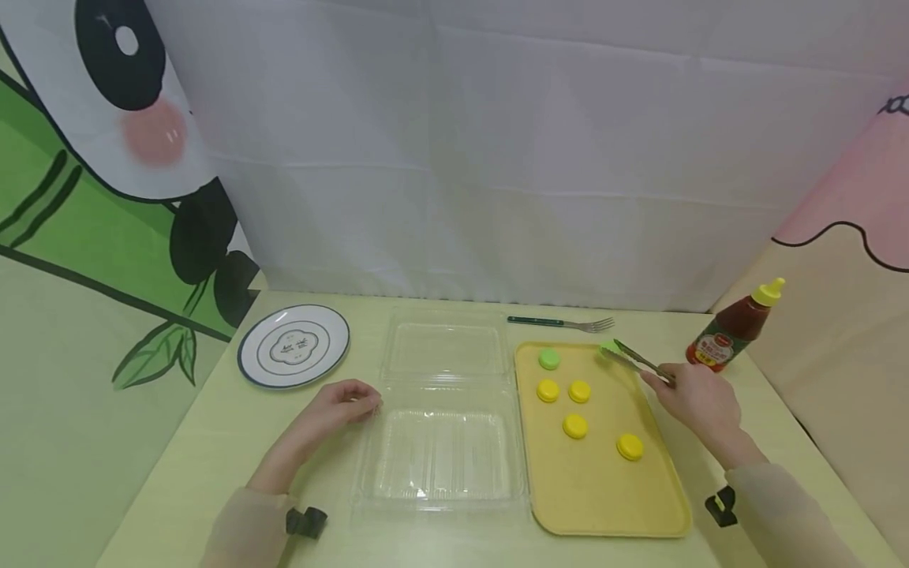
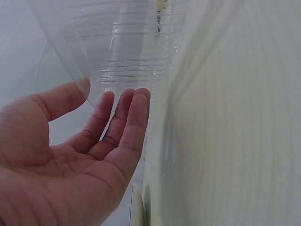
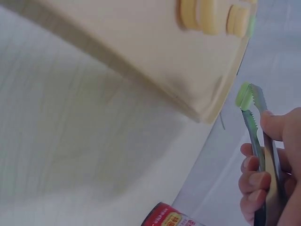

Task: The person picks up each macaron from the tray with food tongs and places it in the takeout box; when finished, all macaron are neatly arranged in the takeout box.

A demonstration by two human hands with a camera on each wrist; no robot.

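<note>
My right hand grips metal tongs above the tray's far right corner. Between the tongs' serrated tips is a green macaron, lifted off the tray. On the yellow tray lie another green macaron and several yellow macarons. Left of the tray, a clear plastic clamshell container lies with its lid folded back, away from me. My left hand holds the container's left rim, thumb on one side and fingers on the other, as the left wrist view shows.
A white plate with a blue rim lies at the back left. Behind the tray is a fork with a green handle. A red sauce bottle with a yellow cap stands right of the tray, close to my right hand.
</note>
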